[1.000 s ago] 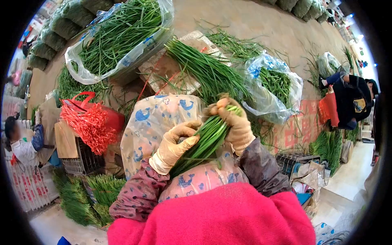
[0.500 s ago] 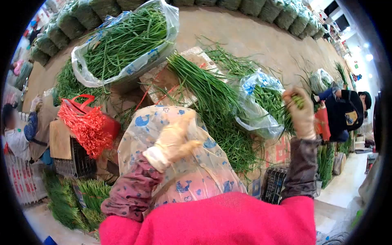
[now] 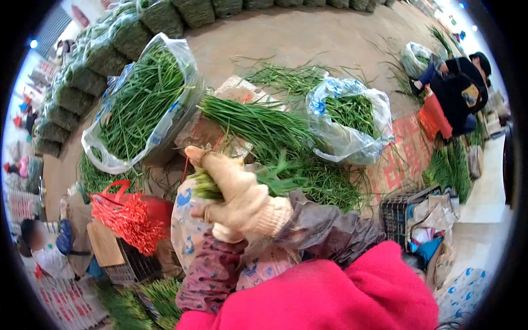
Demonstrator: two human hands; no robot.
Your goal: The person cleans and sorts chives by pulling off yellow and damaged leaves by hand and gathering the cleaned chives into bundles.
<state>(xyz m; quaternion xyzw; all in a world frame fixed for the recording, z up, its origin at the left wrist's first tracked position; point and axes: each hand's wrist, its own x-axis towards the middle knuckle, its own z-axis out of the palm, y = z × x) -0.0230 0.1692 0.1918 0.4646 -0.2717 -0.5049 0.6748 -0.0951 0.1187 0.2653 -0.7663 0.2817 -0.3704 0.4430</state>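
Note:
My right hand [image 3: 239, 192], in a pale glove with a ribbed cuff, is in front of my chest over my lap. Its fingers are closed around a bunch of green chives [image 3: 206, 184], whose thick ends point left and whose leafy ends trail right. My left hand is mostly hidden under the right one; only its glove cuff [image 3: 227, 233] shows clearly, so its fingers cannot be made out. Just beyond the hands, a long heap of chives [image 3: 258, 124] lies across a board [image 3: 234, 88]. A patterned plastic apron [image 3: 184, 223] covers my lap.
A big plastic bag of chives [image 3: 190, 60] stands front left, a smaller bag [image 3: 379, 129] front right. Red ties [image 3: 129, 220] hang at a red bag on the left. Black crates [image 3: 393, 220] stand right. One person [image 3: 462, 93] sits at right, another [image 3: 52, 253] at left.
My right hand has swung left from beside the smaller bag to the middle, over my left hand, with green stalks in it. The view has turned right.

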